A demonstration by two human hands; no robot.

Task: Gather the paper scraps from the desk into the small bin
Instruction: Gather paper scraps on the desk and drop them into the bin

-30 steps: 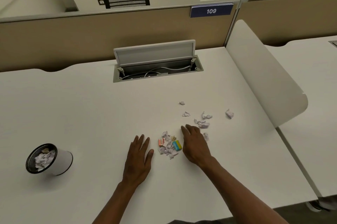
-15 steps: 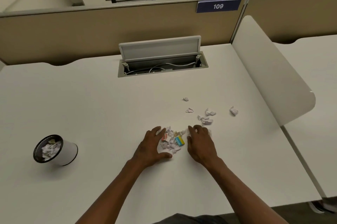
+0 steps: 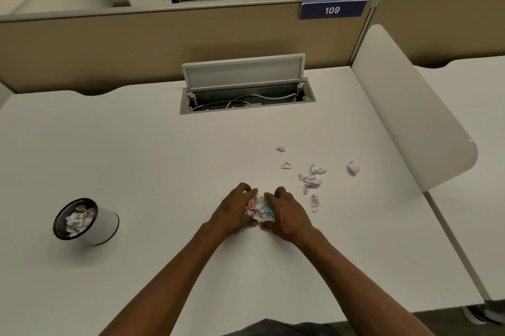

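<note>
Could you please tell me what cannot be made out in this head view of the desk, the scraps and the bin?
- Head view: the scrap pile is partly covered by the left hand and right hand; its piece count is hidden.
- The small bin: its depth below the top scraps is hidden by its own wall.
- Print on the red and blue scraps is too small to read.
- The cable tray: its sockets are too dark and small.

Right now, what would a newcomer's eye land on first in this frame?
The two hands, left hand and right hand, cupped around a small pile of scraps at the middle of the white desk. Next, loose scraps scattered just beyond the right hand, and the bin at far left, tilted and already holding paper.
</note>
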